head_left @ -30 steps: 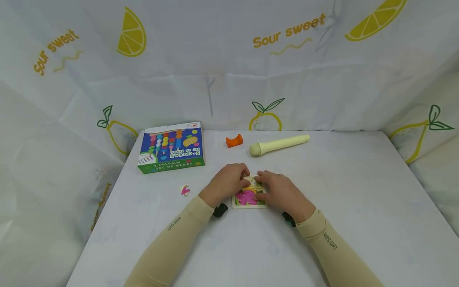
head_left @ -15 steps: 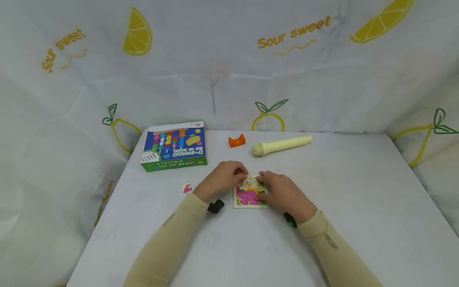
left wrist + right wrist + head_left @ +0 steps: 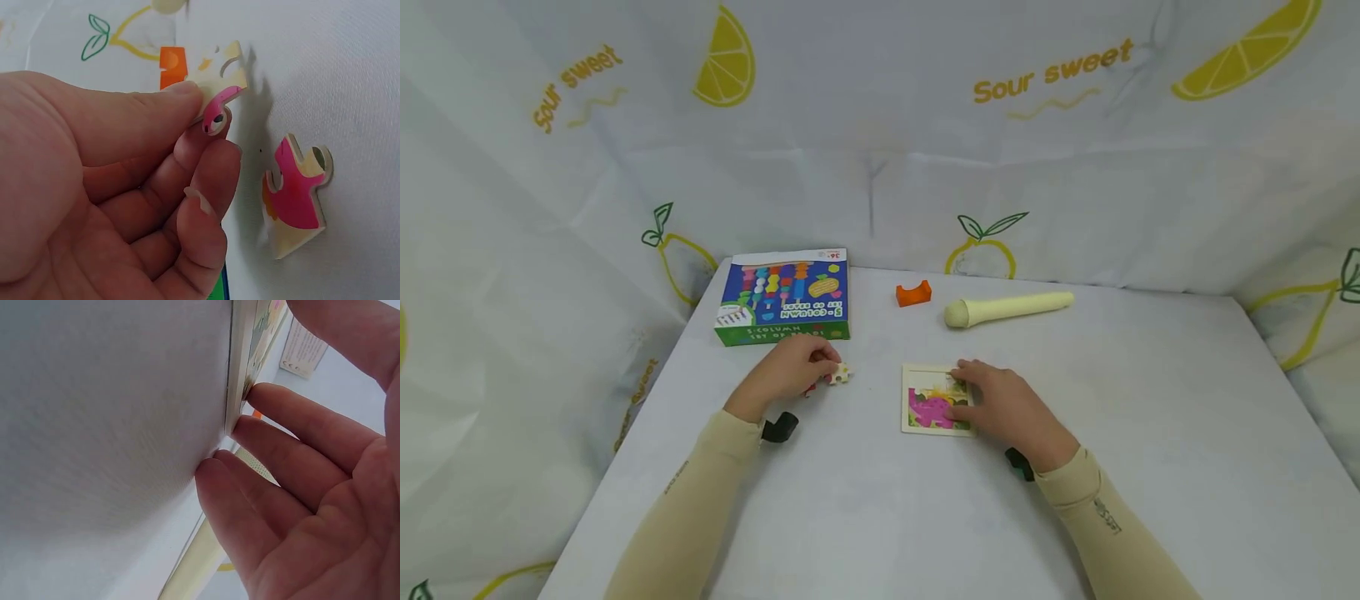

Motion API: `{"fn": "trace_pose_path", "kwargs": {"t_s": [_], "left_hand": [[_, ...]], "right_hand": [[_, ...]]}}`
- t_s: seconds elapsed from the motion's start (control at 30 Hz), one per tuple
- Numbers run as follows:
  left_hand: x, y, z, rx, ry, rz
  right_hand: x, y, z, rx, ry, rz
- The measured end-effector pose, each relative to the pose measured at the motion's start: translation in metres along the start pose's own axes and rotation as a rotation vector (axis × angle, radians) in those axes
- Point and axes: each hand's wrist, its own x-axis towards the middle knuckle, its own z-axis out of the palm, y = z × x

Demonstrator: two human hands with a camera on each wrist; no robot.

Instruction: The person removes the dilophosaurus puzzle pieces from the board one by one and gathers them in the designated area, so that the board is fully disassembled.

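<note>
My left hand [image 3: 793, 367] pinches a pale jigsaw piece [image 3: 215, 72] with a pink edge and a printed eye between thumb and fingers. Below it on the table lies a loose pink jigsaw piece [image 3: 297, 190], mostly hidden by the hand in the head view. Right of centre sits a small square puzzle tray [image 3: 923, 379]; its upper left part is bare and a pink animal picture fills the lower part. My right hand [image 3: 1011, 408] rests at the tray's right side, thumb on the picture and fairly straight fingertips [image 3: 259, 394] touching the tray's edge.
A blue and green bead-set box [image 3: 782, 292] stands at the back left, behind my left hand. Farther right are an orange notched block [image 3: 913, 293] and a pale yellow stick [image 3: 1015, 307] with a rounded end. A white printed cloth [image 3: 880, 200] hangs behind the table.
My left hand has left the tray and moved left with the pale jigsaw piece, to above the loose pink one. The right hand stays on the tray. The head view has shifted slightly.
</note>
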Motion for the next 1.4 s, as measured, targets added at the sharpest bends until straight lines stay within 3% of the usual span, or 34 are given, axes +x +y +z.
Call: {"fn": "trace_pose_path", "kwargs": {"t_s": [0.4, 0.67, 0.87, 1.03, 1.27, 1.4], "left_hand": [[0.001, -0.001, 0.0, 0.059, 0.003, -0.031], [0.001, -0.004, 0.002, 0.048, 0.014, -0.048], [-0.001, 0.003, 0.003, 0.053, 0.019, -0.037], [0.007, 0.029, 0.019, 0.116, 0.02, 0.051], [0.039, 0.088, 0.069, 0.265, -0.073, 0.224], [0.055, 0.111, 0.092, 0.304, -0.099, 0.265]], "right_hand": [[-0.001, 0.005, -0.004, -0.003, -0.012, -0.037], [0.001, 0.009, -0.011, 0.001, -0.028, -0.016], [0.0, 0.01, -0.01, 0.009, -0.035, 0.0], [-0.002, 0.013, -0.009, 0.039, -0.037, 0.031], [-0.001, 0.015, -0.01, 0.073, -0.036, 0.054], [0.0, 0.016, -0.01, 0.091, -0.038, 0.056]]}}
